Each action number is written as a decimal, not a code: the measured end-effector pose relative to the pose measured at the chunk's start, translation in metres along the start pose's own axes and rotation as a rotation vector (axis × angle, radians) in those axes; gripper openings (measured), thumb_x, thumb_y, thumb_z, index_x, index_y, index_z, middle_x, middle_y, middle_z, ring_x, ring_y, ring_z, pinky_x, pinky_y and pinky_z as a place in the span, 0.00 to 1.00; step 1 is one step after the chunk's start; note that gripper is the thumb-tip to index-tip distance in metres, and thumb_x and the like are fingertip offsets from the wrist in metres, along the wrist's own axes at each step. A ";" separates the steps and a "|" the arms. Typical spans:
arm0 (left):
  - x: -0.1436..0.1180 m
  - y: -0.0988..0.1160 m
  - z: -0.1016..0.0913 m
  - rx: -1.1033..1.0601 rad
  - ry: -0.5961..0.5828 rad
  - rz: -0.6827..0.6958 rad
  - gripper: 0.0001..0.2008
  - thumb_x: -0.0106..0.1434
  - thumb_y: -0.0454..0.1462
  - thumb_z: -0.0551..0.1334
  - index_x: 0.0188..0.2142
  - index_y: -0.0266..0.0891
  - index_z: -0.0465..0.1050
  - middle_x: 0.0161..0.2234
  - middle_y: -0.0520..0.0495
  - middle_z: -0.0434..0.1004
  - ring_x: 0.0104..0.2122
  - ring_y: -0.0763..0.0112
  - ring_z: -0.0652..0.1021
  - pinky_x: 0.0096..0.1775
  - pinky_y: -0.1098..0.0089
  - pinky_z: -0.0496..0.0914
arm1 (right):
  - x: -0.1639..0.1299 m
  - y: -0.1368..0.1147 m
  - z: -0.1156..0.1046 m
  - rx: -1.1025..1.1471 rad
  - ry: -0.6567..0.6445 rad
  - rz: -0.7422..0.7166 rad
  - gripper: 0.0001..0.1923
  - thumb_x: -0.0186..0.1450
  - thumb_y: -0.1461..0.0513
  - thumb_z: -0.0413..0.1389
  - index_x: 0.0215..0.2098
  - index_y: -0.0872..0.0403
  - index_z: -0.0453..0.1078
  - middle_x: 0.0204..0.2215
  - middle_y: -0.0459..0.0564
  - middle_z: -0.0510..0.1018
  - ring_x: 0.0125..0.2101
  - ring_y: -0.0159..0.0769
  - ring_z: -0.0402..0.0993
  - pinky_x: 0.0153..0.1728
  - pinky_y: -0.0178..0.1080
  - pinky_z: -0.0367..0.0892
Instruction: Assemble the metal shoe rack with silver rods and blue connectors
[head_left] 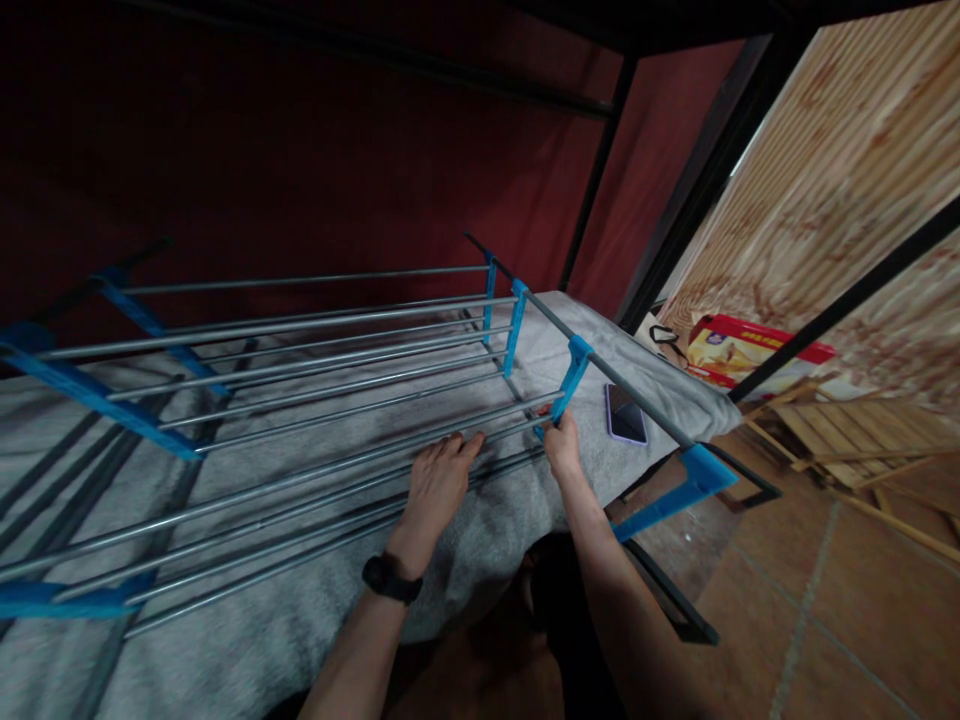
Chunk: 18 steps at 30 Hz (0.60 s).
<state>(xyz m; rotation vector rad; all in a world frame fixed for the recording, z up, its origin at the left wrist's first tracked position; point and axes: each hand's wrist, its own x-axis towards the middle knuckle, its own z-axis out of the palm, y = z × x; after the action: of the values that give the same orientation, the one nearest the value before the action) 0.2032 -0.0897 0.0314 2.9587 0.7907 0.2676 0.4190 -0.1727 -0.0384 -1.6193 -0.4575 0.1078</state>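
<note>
Already, rack (300, 380) largely assembled on blanket (300, 620): rods seated in blue brackets. Left hand (439, 485) laid flat, fingers spread, on rod; right hand (561, 440) pinched on bracket (571, 375). Phone (625, 414) at three o'clock.

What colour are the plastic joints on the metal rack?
Bright blue plastic joints on the rack, seen in the head view.

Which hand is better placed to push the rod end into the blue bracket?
The right hand, probably: its fingers already pinch the rod end at the blue bracket. The left hand rests flat on the metal rods, farther from it.
</note>
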 end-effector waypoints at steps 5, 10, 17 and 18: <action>-0.001 0.001 0.000 -0.004 0.013 0.008 0.26 0.70 0.29 0.51 0.64 0.48 0.67 0.49 0.43 0.76 0.47 0.64 0.78 0.49 0.65 0.69 | 0.000 0.000 0.000 0.019 -0.015 -0.012 0.11 0.53 0.57 0.53 0.34 0.49 0.66 0.30 0.46 0.73 0.36 0.40 0.67 0.42 0.42 0.62; -0.002 0.001 0.006 0.024 0.046 0.004 0.26 0.70 0.29 0.51 0.64 0.48 0.66 0.48 0.43 0.76 0.46 0.63 0.78 0.48 0.64 0.70 | 0.000 0.000 0.000 0.014 -0.013 -0.007 0.10 0.53 0.58 0.52 0.34 0.50 0.66 0.31 0.46 0.73 0.36 0.39 0.67 0.42 0.42 0.63; -0.001 0.000 0.005 0.021 0.044 0.015 0.25 0.71 0.30 0.51 0.64 0.48 0.67 0.48 0.43 0.77 0.46 0.63 0.78 0.47 0.65 0.70 | -0.004 -0.006 -0.001 -0.027 -0.009 0.023 0.09 0.55 0.61 0.51 0.35 0.49 0.67 0.31 0.46 0.75 0.37 0.40 0.69 0.45 0.44 0.64; -0.001 0.000 0.006 0.013 0.041 0.018 0.25 0.71 0.30 0.51 0.64 0.48 0.66 0.48 0.43 0.77 0.46 0.63 0.78 0.47 0.64 0.70 | -0.004 -0.007 -0.002 -0.032 -0.009 0.023 0.09 0.55 0.61 0.51 0.35 0.49 0.67 0.31 0.46 0.75 0.38 0.40 0.69 0.45 0.44 0.64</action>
<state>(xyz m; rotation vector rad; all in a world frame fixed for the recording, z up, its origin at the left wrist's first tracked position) 0.2035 -0.0897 0.0255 2.9823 0.7742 0.3259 0.4140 -0.1756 -0.0325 -1.6562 -0.4495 0.1257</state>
